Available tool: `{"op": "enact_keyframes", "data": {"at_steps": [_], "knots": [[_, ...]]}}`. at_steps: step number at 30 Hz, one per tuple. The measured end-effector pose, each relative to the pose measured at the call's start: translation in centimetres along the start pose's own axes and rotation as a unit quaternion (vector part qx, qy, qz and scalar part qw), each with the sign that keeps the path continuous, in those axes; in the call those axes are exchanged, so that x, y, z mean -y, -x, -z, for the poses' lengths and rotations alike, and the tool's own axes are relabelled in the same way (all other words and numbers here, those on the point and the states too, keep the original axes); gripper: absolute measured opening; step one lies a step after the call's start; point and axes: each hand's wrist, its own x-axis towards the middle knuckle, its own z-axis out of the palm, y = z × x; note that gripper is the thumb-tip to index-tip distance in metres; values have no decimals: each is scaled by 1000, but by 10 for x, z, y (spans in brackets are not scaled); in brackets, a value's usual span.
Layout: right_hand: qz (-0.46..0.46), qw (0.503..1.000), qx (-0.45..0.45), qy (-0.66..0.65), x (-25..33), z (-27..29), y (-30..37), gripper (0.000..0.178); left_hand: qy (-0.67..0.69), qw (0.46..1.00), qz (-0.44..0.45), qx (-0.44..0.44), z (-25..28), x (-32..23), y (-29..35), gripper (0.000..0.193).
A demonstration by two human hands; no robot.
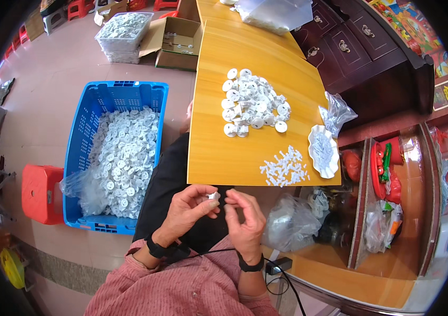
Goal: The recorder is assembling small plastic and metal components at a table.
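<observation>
Just off the near edge of the yellow wooden table [210, 163], my left hand [188, 206] pinches a small white plastic part [214, 196] between thumb and fingers. Close beside it, my right hand [245, 221] has its thumb and fingertips drawn together; whatever they may hold is too small to make out. Farther up the table lies a pile of white round plastic parts [255, 100]. A scatter of tiny white pegs [285, 167] is near the front right edge. More tiny pieces fill a white scalloped dish [331, 171] beside them.
A blue crate [164, 113] full of white round parts stands left on the floor, next to a red stool [39, 194]. Beyond are a filled clear tub [124, 26] and a cardboard box [179, 58]. A clear plastic bag [338, 113] sits beside the dish. Shelves [363, 205] flank the right.
</observation>
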Motion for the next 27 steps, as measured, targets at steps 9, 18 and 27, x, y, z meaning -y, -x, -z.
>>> {"op": "enact_keyframes", "data": {"at_steps": [9, 18, 27], "knots": [[29, 944, -165, 284, -52, 31, -9, 24, 27, 998, 57, 16, 0, -4, -2, 32], [29, 939, -139, 313, -66, 28, -10, 25, 24, 998, 63, 16, 4, 0, -2, 33], [47, 940, -139, 308, -60, 26, -19, 14, 20, 998, 61, 14, 5, -1, -2, 31]]}}
